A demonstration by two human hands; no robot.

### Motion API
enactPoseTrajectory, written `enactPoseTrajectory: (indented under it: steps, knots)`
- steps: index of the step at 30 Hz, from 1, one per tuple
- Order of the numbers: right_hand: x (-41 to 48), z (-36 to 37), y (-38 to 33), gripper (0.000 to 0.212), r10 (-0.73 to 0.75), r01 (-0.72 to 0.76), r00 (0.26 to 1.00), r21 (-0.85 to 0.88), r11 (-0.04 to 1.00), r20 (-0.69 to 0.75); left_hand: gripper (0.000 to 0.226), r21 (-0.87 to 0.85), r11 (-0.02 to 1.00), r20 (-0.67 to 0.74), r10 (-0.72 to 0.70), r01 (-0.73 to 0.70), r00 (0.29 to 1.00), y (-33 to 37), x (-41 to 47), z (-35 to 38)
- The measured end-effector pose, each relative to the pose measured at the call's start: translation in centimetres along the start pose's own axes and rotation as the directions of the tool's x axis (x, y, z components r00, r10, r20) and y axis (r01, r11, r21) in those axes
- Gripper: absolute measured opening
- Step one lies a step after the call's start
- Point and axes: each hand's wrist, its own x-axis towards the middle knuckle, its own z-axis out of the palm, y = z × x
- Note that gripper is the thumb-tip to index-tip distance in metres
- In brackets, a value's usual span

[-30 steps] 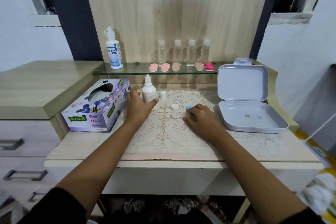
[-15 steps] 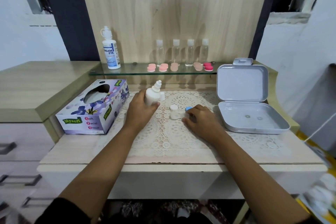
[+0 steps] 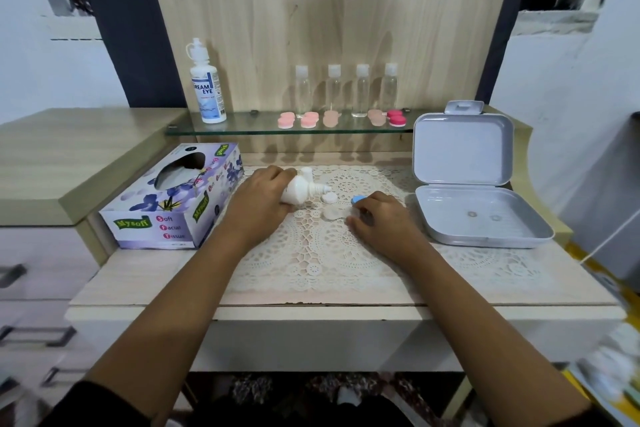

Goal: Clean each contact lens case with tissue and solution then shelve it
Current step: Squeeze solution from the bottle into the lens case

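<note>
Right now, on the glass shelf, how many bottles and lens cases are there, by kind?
Large labelled bottle: 1
Small clear bottles: 4
Lens cases: 5
Total: 10

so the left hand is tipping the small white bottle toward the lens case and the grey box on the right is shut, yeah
Not quite: the grey box stands open, lid raised, as the head view shows. The left hand does tip the small white bottle toward the lens case.
</note>
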Motion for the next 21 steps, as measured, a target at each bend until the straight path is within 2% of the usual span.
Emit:
enactPoseTrajectory:
  steps: [16,21]
  knots:
    - [-0.1,0.0,-0.1,0.028,0.005,-0.005,1.0,-0.021,1.0,-0.001,0.057,0.249,0.948,0.192,0.151,-0.197,0.97,-0.2,0.5,-1.3]
    - [-0.1,0.1,0.0,0.027,0.007,-0.007,1.0,-0.019,1.0,-0.001,0.055,0.276,0.928,0.191,0.201,-0.249,0.961,-0.1,0.8,-1.4]
